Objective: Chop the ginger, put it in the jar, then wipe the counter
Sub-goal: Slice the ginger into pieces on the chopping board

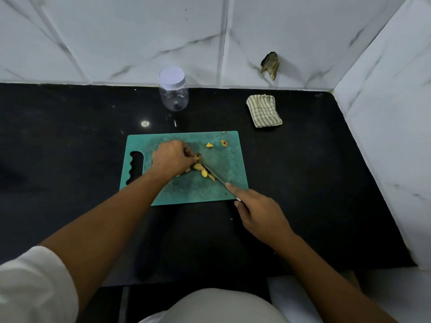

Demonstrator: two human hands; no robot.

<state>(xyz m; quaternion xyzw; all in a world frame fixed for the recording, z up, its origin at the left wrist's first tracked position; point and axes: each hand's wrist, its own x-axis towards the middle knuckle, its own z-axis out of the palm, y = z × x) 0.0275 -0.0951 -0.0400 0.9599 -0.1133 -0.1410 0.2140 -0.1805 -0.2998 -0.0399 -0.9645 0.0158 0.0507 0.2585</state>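
A glossy black stone counter (70, 136) fills most of the view, backed and flanked on the right by a wall of white marble-patterned tiles (116, 31). On the counter lies a teal plastic cutting board (228, 164), its scalloped handle slot towards the left, its surface scuffed and scored. The person's left hand (171, 159) rests on the middle of the board, fingers curled and pinching a knob of ginger at its right side. The right hand (258, 213) sits at the board's near right corner, wrapped round the handle of a slim steel-bladed knife (215, 177) with the forefinger stretched along the top of the blade. The blade runs diagonally up to the left, and its tip is among the yellow chopped ginger pieces (201, 170) just beside the left hand's fingers. A clear plastic jar with a white screw lid (173, 94) stands upright against the wall, behind the board and well apart from it, lid on. A folded beige-and-grey checked cloth (263, 110) lies to the right of the jar, near the board's far right corner. Two small stray bits of ginger (209, 145) lie near the board's far edge, apart from the main heap.
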